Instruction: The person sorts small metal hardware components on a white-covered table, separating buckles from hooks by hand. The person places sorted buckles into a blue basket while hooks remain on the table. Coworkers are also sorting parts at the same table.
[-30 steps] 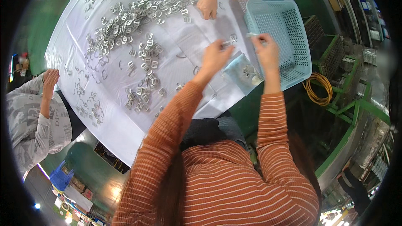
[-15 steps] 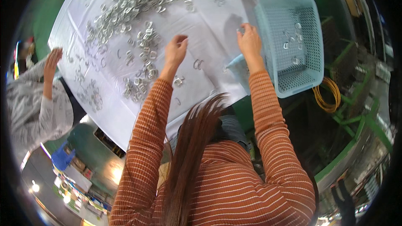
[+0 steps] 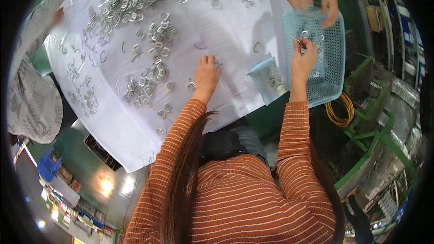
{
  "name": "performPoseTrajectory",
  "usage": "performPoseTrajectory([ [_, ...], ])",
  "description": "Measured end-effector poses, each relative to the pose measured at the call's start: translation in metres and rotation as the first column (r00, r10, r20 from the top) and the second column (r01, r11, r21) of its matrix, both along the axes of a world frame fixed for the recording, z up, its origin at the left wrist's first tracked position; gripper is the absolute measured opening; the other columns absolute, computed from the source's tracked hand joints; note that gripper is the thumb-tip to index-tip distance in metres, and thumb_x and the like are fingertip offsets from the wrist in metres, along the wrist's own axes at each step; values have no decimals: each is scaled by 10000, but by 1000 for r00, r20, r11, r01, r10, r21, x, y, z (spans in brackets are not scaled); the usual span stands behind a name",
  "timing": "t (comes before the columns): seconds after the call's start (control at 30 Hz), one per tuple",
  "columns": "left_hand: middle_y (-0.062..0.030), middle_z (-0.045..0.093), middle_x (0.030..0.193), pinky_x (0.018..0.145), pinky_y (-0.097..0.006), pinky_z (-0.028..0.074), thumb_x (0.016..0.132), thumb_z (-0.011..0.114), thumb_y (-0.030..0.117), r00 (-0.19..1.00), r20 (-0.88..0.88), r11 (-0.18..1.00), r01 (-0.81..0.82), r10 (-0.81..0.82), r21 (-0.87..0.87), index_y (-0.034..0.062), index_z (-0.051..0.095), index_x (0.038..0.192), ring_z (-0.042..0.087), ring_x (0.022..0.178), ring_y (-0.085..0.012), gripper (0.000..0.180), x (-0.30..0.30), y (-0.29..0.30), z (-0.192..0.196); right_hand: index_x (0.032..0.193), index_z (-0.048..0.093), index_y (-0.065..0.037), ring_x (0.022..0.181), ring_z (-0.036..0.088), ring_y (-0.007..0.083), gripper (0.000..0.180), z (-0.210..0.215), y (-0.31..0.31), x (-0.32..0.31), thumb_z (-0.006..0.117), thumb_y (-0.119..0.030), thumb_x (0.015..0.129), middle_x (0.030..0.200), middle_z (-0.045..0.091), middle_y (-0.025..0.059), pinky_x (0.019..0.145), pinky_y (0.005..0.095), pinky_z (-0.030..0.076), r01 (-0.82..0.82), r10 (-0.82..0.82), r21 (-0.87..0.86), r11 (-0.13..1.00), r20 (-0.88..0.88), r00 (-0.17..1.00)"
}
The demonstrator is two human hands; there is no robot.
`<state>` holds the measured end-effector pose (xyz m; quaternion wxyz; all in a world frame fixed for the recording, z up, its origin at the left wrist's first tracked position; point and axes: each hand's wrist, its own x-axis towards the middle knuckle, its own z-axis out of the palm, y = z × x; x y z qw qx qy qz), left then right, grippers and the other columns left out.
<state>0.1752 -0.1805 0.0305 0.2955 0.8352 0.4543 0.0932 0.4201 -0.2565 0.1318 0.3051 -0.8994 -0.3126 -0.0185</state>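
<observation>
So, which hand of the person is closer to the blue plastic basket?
Right. The right hand is over the blue plastic basket, pinching a small metal piece. The left hand rests flat on the white sheet, well left of it.

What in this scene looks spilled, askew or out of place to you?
Nothing looks damaged. Small silver metal clips lie scattered loose across the white sheet, some in heaps, some stray near its edge. A few sit in the light blue plastic basket.

A single head-worn fisheye view looks steeply down from above the person's own shoulders, facing forward over a white-covered table. The near torso fills the lower edge; straight lines bend toward the dark round rim.
</observation>
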Motion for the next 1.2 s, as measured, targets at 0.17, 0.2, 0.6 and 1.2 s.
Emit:
performPoseTrajectory([
  [0.17,-61,522,893,685,-379,471,763,630,127,991,119,997,63,-58,-39,110,559,916,518,899,-272,169,-3,-1,-10,927,572,-16,819,567,262,182,-53,-34,25,611,-121,784,899,593,125,745,360,441,237,-173,249,939,-254,952],
  [0.2,-65,522,892,678,-380,471,767,620,120,990,113,996,86,-84,-10,105,558,903,520,891,-273,150,-7,1,-10,936,567,-14,834,566,267,182,-56,-29,17,602,-118,791,908,592,130,756,365,439,215,-175,226,950,-184,967],
  [0.6,-107,548,887,728,-380,457,785,583,149,965,63,925,262,-255,-275,54,568,836,534,897,-281,109,-60,25,10,876,544,-8,749,561,175,70,-26,52,-119,533,-66,839,852,570,82,658,295,472,-95,262,424,901,-356,897],
  [1.2,-24,638,818,668,-266,469,808,626,159,765,238,646,-285,599,-709,81,607,910,596,731,-151,130,-199,154,30,808,674,-54,747,622,238,294,-69,224,-196,694,-328,704,748,654,104,648,343,469,-593,212,14,805,-941,265],
])
